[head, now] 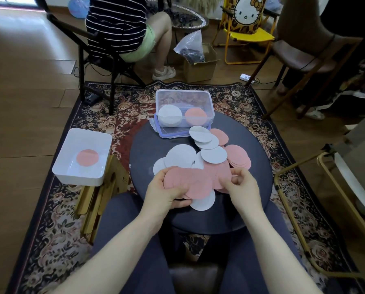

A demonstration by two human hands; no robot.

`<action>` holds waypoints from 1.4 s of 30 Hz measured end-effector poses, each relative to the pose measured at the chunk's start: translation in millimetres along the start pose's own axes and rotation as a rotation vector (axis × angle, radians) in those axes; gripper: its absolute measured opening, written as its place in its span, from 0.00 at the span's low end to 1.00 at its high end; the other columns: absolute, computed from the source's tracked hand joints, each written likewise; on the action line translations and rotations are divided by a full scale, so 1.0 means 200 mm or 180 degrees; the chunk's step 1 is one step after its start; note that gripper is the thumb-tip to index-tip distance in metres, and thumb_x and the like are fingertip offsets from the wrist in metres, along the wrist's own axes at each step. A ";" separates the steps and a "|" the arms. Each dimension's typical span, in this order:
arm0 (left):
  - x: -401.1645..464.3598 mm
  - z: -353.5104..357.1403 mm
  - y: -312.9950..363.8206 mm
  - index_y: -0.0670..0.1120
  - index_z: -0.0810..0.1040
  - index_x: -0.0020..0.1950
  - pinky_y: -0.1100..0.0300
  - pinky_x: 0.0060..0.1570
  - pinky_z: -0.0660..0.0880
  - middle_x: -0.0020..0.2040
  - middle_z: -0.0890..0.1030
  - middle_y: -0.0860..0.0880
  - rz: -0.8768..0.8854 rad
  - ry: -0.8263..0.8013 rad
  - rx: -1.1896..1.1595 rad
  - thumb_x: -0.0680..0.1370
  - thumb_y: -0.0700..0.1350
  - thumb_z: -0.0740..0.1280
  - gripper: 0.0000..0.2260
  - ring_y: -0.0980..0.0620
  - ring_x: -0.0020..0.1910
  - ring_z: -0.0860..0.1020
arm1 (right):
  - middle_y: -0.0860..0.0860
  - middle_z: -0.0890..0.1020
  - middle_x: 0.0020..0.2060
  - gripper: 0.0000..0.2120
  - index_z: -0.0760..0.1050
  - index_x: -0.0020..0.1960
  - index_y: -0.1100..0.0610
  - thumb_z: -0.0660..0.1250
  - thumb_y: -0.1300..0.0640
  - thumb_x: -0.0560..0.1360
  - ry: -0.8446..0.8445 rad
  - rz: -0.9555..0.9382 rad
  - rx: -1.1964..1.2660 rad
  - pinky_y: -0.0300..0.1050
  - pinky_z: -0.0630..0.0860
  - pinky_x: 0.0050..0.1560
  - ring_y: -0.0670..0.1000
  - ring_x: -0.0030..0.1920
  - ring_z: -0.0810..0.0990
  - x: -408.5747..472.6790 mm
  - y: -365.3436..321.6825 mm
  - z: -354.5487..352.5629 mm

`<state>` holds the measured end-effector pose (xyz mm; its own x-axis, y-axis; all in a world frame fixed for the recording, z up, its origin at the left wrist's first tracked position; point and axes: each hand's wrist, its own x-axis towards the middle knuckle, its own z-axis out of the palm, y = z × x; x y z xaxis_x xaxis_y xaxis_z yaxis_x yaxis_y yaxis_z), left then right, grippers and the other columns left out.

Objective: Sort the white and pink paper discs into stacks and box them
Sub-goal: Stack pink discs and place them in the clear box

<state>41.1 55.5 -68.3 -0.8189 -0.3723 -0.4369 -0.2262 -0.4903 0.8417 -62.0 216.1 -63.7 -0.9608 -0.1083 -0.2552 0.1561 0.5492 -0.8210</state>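
the left hand [164,193] is gripping a fan of pink discs [190,181]; the right hand [239,184] is pinching more, seemingly — square the edges before boxing in the clear box [207,102].

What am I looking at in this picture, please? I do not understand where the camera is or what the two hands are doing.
No machine is here. A person wears a camera on the head, so this single picture looks down at their own arms. They sit at a round dark table scattered with loose white discs and pink discs. The left hand holds a bunch of pink discs. The right hand touches the same bunch with its fingers curled; whether it pinches a disc is hard to tell. Behind, a clear box already contains one white stack and one pink stack. A white tray on the left holds one pink disc.
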 end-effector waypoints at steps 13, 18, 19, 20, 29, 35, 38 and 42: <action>0.00 0.00 0.00 0.46 0.74 0.63 0.53 0.38 0.82 0.58 0.77 0.41 -0.0013 0.0006 0.0004 0.73 0.32 0.71 0.21 0.44 0.40 0.83 | 0.47 0.77 0.26 0.05 0.76 0.42 0.56 0.69 0.56 0.76 0.0221 -0.0164 0.1068 0.31 0.65 0.26 0.40 0.21 0.68 -0.07 0.04 -0.11; 0.00 0.00 0.00 0.45 0.73 0.63 0.52 0.39 0.82 0.58 0.78 0.42 -0.0009 -0.0024 0.0006 0.73 0.32 0.71 0.21 0.44 0.41 0.83 | 0.45 0.74 0.23 0.04 0.75 0.44 0.56 0.67 0.58 0.77 -0.0017 -0.0194 0.1338 0.33 0.60 0.24 0.43 0.22 0.63 -0.11 0.02 -0.09; 0.00 0.00 0.00 0.45 0.73 0.63 0.52 0.39 0.82 0.57 0.78 0.42 -0.0007 -0.0035 0.0005 0.73 0.31 0.71 0.21 0.44 0.41 0.83 | 0.47 0.75 0.24 0.03 0.75 0.45 0.57 0.66 0.59 0.77 -0.0117 -0.0179 0.1358 0.33 0.60 0.23 0.44 0.22 0.63 -0.12 0.01 -0.08; -0.01 0.00 0.00 0.45 0.73 0.63 0.53 0.39 0.82 0.57 0.78 0.42 -0.0005 -0.0047 0.0002 0.73 0.31 0.71 0.21 0.44 0.42 0.83 | 0.49 0.75 0.25 0.03 0.75 0.45 0.57 0.67 0.59 0.77 -0.0203 -0.0151 0.1358 0.34 0.60 0.23 0.44 0.22 0.63 -0.13 0.01 -0.07; -0.01 0.00 0.00 0.47 0.73 0.64 0.52 0.39 0.82 0.58 0.79 0.42 0.0017 -0.0109 0.0016 0.73 0.32 0.71 0.22 0.43 0.42 0.84 | 0.46 0.79 0.25 0.02 0.77 0.45 0.56 0.70 0.60 0.75 -0.0508 -0.0141 0.1028 0.30 0.64 0.25 0.40 0.21 0.67 -0.19 0.01 0.01; -0.02 0.00 0.00 0.47 0.73 0.63 0.55 0.36 0.81 0.58 0.78 0.42 0.0035 -0.0139 0.0033 0.72 0.31 0.72 0.23 0.44 0.42 0.83 | 0.50 0.80 0.31 0.03 0.77 0.44 0.53 0.71 0.56 0.73 -0.0355 -0.0063 0.0737 0.40 0.66 0.34 0.40 0.23 0.70 -0.20 0.02 0.03; -0.03 0.00 0.01 0.47 0.75 0.59 0.53 0.37 0.82 0.56 0.79 0.42 0.0064 -0.0150 0.0094 0.72 0.31 0.71 0.20 0.43 0.43 0.83 | 0.51 0.78 0.31 0.05 0.77 0.45 0.52 0.72 0.55 0.72 -0.0409 -0.0075 0.0620 0.41 0.67 0.35 0.42 0.26 0.69 -0.20 0.01 0.03; -0.05 0.01 -0.01 0.45 0.75 0.57 0.50 0.40 0.82 0.52 0.81 0.42 0.0295 -0.0208 0.0363 0.72 0.31 0.72 0.17 0.44 0.44 0.83 | 0.47 0.85 0.41 0.08 0.78 0.49 0.50 0.73 0.58 0.72 -0.0801 -0.0330 0.0806 0.38 0.76 0.42 0.46 0.39 0.80 -0.22 -0.01 0.01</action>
<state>47.9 61.1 -64.7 -0.8707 -0.3579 -0.3374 -0.2035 -0.3623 0.9096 -19.2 218.4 -52.2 -0.8930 -0.3702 -0.2559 0.1431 0.3056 -0.9414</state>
